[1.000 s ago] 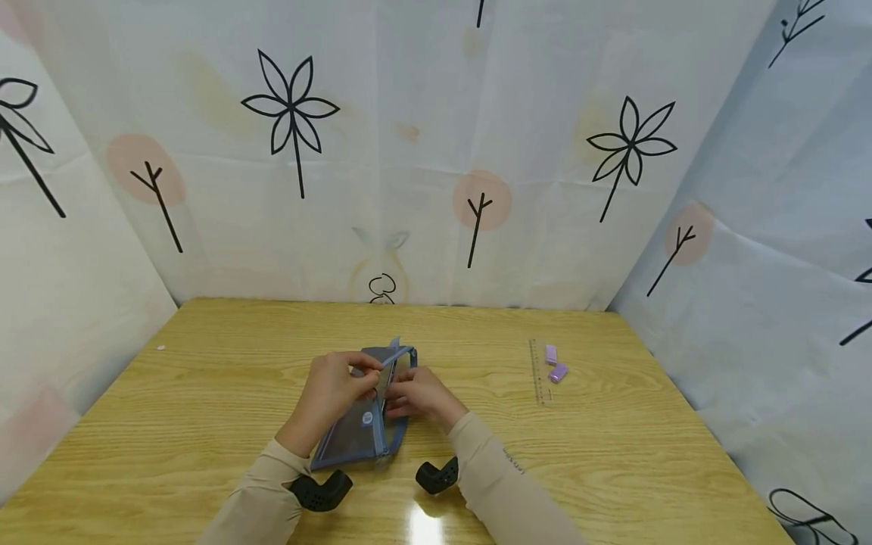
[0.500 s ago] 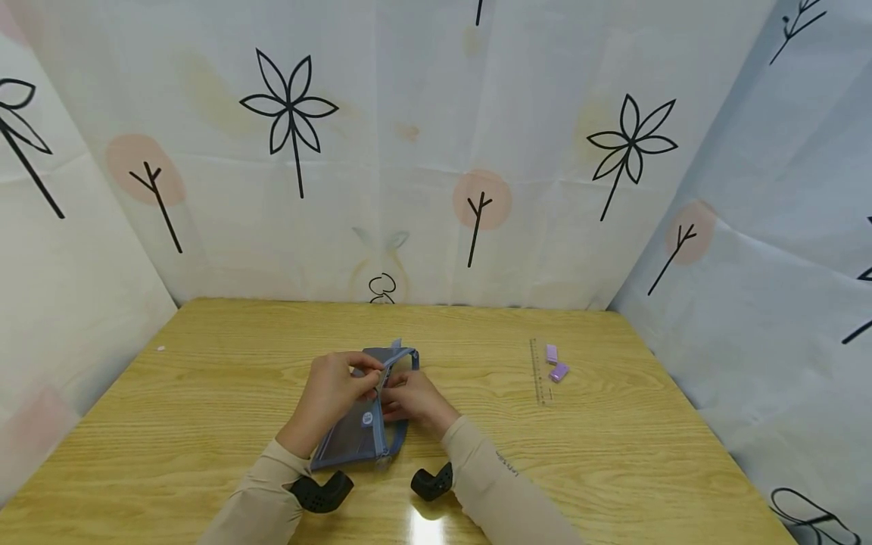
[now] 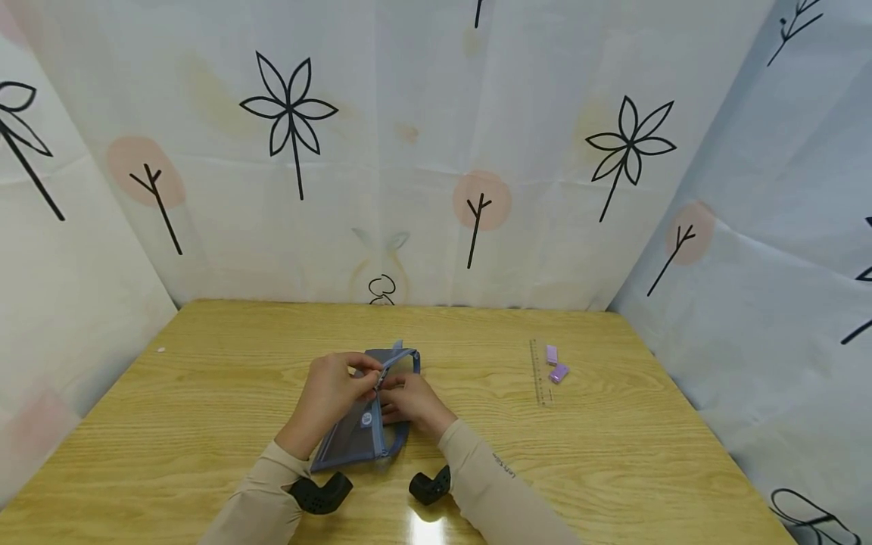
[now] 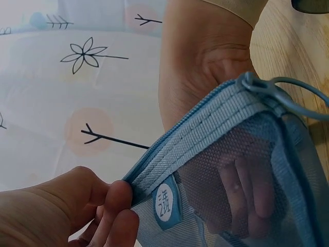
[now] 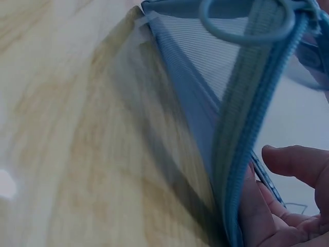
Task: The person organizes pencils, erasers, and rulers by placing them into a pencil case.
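Item 1: one blue mesh pouch [image 3: 350,439], on the table [image 3: 225,393] in front of the person, between the two hands; its mouth stands unzipped and parted. We note a blue tab with a round white label [image 4: 164,199] on one side and a ring-shaped zip pull [image 4: 293,104] at one end of the zip.

Item 2: the left hand [image 3: 331,387], thumb and fingers pinching the zip edge of the pouch near the label.

Item 3: the right hand [image 3: 414,403], reaching into the mouth of the pouch. In the left wrist view we see its fingers through the mesh, loosely extended; in the right wrist view the thumb stands apart from them.

Item 4: one clear ruler [image 3: 538,372], lying well apart from the pouch, on the person's right.

Item 5: two small lilac blocks [image 3: 559,373], just beside the ruler and near each other.

Item 6: one tiny pale scrap [image 3: 160,349], near the table's left edge.

Item 7: two beige sleeves [image 3: 253,499], with a black device [image 3: 323,493] at each wrist.

Item 8: pale hangings [image 3: 381,166] printed with flowers and twigs, behind and at both sides.
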The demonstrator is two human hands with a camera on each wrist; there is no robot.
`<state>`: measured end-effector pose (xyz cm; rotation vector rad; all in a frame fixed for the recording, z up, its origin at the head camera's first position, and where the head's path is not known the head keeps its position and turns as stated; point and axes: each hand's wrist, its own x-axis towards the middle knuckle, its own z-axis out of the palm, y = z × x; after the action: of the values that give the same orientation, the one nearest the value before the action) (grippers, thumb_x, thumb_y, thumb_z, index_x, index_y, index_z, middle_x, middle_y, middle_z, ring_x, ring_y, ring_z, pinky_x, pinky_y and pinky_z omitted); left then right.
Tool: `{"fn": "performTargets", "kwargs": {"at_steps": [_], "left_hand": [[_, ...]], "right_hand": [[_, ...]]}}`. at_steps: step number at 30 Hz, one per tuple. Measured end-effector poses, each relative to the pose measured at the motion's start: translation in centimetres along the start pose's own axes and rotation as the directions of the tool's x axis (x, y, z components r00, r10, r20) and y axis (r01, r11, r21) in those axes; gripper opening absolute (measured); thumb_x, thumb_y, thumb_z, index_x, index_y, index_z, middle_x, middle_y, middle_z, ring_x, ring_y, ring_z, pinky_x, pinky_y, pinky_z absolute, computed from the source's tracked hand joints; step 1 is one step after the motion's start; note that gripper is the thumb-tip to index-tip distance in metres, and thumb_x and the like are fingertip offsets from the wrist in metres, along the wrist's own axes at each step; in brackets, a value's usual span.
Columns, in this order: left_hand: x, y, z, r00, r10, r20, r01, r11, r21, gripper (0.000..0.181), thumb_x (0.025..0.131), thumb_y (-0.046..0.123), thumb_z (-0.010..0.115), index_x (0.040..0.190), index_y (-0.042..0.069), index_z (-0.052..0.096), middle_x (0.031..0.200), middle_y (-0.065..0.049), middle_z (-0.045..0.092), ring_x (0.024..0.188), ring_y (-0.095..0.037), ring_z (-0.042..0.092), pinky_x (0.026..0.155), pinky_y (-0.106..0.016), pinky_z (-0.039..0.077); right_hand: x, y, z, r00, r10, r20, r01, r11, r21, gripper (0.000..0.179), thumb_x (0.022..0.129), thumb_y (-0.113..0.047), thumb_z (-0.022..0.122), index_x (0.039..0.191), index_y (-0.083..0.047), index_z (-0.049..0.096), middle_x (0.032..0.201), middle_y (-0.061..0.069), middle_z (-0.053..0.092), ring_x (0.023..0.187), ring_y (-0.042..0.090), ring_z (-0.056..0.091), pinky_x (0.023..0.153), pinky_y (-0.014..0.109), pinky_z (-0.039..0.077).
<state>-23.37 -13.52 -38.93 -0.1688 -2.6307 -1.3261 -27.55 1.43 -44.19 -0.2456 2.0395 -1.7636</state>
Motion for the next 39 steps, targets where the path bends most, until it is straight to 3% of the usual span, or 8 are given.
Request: {"fn": "performTargets", "kwargs": {"at_steps": [8, 13, 16, 21, 26, 33, 36, 39], "left_hand": [[0.1, -0.2, -0.1, 1.0, -0.001, 0.0, 0.001, 1.0, -0.006, 0.01, 0.087, 0.007, 0.071, 0.095, 0.006, 0.077, 0.072, -0.002, 0.072, 0.058, -0.016, 0.069, 0.048, -0.024, 0.048], [0.1, -0.3, -0.2, 1.0, -0.017, 0.001, 0.017, 1.0, -0.018, 0.01, 0.088, 0.008, 0.07, 0.095, 0.008, 0.077, 0.08, -0.003, 0.073, 0.059, -0.014, 0.07, 0.051, -0.024, 0.051], [0.1, -0.3, -0.3, 1.0, -0.014, -0.004, 0.014, 1.0, -0.016, 0.01, 0.088, 0.009, 0.07, 0.095, 0.008, 0.077, 0.079, -0.002, 0.072, 0.06, -0.016, 0.07, 0.051, -0.024, 0.051], [0.0, -0.4, -0.3, 1.0, -0.015, -0.003, 0.015, 1.0, -0.014, 0.01, 0.088, 0.009, 0.07, 0.095, 0.008, 0.077, 0.079, -0.001, 0.072, 0.062, -0.019, 0.071, 0.052, -0.024, 0.052], [0.0, -0.3, -0.3, 1.0, -0.018, -0.004, 0.018, 1.0, -0.007, 0.009, 0.088, 0.01, 0.07, 0.093, 0.011, 0.077, 0.079, -0.005, 0.073, 0.062, -0.021, 0.071, 0.052, -0.024, 0.052], [-0.1, -0.3, -0.4, 1.0, -0.02, -0.001, 0.02, 1.0, 0.001, 0.008, 0.089, 0.011, 0.07, 0.093, 0.012, 0.077, 0.075, -0.006, 0.073, 0.06, -0.02, 0.07, 0.052, -0.025, 0.051], [-0.1, -0.4, -0.4, 1.0, -0.009, -0.005, 0.009, 1.0, 0.007, 0.009, 0.089, 0.011, 0.069, 0.093, 0.012, 0.077, 0.073, -0.004, 0.072, 0.059, -0.018, 0.07, 0.052, -0.025, 0.051], [0.0, -0.4, -0.4, 1.0, -0.005, -0.01, 0.005, 1.0, 0.009, 0.009, 0.089, 0.012, 0.069, 0.092, 0.012, 0.077, 0.067, 0.001, 0.07, 0.058, -0.018, 0.07, 0.051, -0.024, 0.05]], "right_hand": [[0.0, -0.7, -1.1, 0.998, 0.024, 0.05, -0.026, 0.999, 0.041, 0.035, 0.095, -0.009, 0.059, 0.125, 0.009, 0.058, 0.098, 0.019, 0.071, 0.086, 0.029, 0.072, 0.077, 0.04, 0.059], [-0.2, -1.4, -3.2, 0.995, 0.011, 0.095, -0.011, 1.0, 0.003, 0.038, 0.096, -0.011, 0.06, 0.128, 0.009, 0.056, 0.105, 0.025, 0.07, 0.089, 0.029, 0.073, 0.079, 0.039, 0.059], [-0.5, -2.0, -4.9, 0.999, 0.001, 0.038, 0.001, 0.999, -0.053, 0.038, 0.096, -0.011, 0.06, 0.127, 0.01, 0.055, 0.108, 0.027, 0.069, 0.086, 0.029, 0.073, 0.078, 0.04, 0.059], [-0.9, -2.6, -7.8, 0.986, -0.034, -0.166, 0.003, 0.982, -0.188, 0.036, 0.095, -0.009, 0.062, 0.125, 0.01, 0.057, 0.106, 0.025, 0.07, 0.085, 0.032, 0.073, 0.076, 0.041, 0.059], [-1.8, -2.5, -11.0, 0.913, -0.071, -0.402, -0.078, 0.937, -0.342, 0.035, 0.094, -0.011, 0.065, 0.122, 0.008, 0.06, 0.104, 0.023, 0.07, 0.084, 0.035, 0.071, 0.072, 0.04, 0.059], [-3.0, -1.2, -15.1, 0.756, -0.239, -0.609, -0.204, 0.798, -0.566, 0.035, 0.092, -0.016, 0.068, 0.118, 0.007, 0.065, 0.109, 0.023, 0.068, 0.087, 0.034, 0.067, 0.075, 0.045, 0.055], [-3.7, -0.8, -16.4, 0.697, -0.264, -0.667, -0.253, 0.78, -0.573, 0.035, 0.09, -0.012, 0.068, 0.119, 0.008, 0.065, 0.11, 0.027, 0.067, 0.09, 0.038, 0.067, 0.077, 0.05, 0.055], [-4.4, -0.5, -17.5, 0.659, -0.251, -0.709, -0.303, 0.774, -0.556, 0.037, 0.09, -0.01, 0.067, 0.12, 0.01, 0.063, 0.113, 0.029, 0.066, 0.095, 0.042, 0.066, 0.079, 0.053, 0.054]]}}
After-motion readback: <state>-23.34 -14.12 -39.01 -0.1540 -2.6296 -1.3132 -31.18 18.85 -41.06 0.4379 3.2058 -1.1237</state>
